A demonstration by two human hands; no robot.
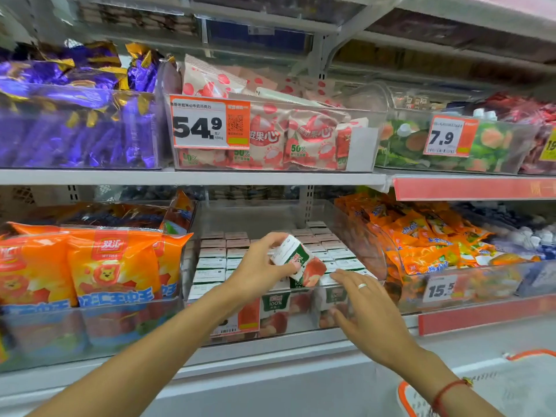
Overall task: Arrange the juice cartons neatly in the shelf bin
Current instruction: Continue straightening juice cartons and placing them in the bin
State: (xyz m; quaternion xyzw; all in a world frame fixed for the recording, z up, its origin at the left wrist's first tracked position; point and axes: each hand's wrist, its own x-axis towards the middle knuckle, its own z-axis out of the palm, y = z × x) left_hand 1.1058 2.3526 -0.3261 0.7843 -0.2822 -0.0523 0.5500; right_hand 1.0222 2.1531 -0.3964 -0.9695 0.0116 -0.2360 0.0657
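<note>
A clear shelf bin on the lower shelf holds several small juice cartons standing in rows, white tops up. My left hand grips one green, white and red carton, tilted, above the bin's front middle. My right hand reaches over the bin's front right corner with fingers spread and straight, just above the front cartons; it holds nothing.
Orange snack bags fill the bin to the left, orange packets the bin to the right. Upper shelf bins hold purple and pink packs. An orange-rimmed basket sits at the lower right. A shelf edge runs overhead.
</note>
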